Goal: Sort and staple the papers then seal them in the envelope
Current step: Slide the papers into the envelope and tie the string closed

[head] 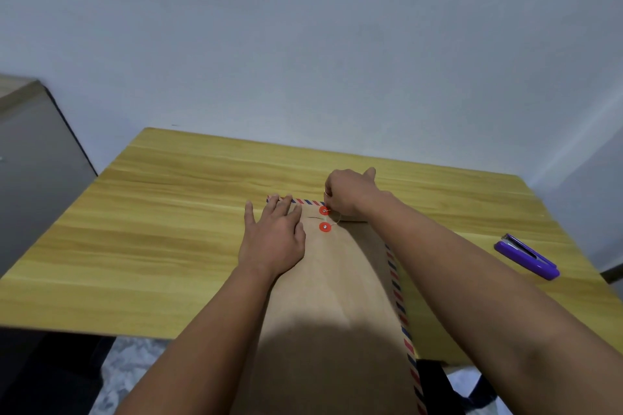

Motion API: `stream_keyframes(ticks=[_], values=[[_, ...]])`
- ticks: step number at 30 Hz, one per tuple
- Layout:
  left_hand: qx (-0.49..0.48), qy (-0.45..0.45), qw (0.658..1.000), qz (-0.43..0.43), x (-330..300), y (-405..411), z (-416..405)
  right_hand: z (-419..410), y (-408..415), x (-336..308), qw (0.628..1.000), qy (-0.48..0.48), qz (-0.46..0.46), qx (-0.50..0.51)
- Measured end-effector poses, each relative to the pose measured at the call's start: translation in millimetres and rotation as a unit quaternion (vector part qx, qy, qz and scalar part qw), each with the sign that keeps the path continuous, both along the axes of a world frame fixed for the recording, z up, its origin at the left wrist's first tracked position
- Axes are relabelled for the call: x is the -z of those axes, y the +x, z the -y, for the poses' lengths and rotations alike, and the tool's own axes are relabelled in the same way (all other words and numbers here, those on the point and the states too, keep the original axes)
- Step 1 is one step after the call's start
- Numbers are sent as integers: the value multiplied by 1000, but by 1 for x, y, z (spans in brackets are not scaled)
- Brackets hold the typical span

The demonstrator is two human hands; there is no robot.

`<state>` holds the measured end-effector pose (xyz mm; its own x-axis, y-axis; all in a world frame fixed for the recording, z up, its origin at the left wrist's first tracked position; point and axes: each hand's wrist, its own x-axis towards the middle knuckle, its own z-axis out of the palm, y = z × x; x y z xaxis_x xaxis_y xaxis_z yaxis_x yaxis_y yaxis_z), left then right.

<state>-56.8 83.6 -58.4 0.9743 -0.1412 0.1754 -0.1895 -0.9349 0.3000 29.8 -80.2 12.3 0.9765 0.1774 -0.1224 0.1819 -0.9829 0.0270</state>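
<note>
Left hand [273,236] lying flat, fingers straight and spread, pressing down on far end of envelope [340,296], just left of the two red discs. Right hand [349,194] curled into narrow grip, fingertips pinching thin string [334,220] right at upper disc [324,210]; string looping down twd lower disc [324,227], just nearer than grip. Thumb sticking out away from body.

Envelope lying lengthwise betw both forearms on wooden surface [161,229], brown w/ red-blue striped edging, near end hanging past surface edge. Purple stapler [526,257] resting well right of right grip, apart from envelope. Pale wall behind, grey cabinet [37,172] far left, speckled floor below.

Papers not showing; can't tell if inside envelope. Exact wrap of string around discs too fine to make out. Right edge of flap hidden under right wrist.
</note>
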Motion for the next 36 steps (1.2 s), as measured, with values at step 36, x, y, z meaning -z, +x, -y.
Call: stream_keyframes(ticks=[36], values=[[13, 4, 1000, -16, -4, -2, -3, -7, -109, -9, 988, -134, 0, -82]])
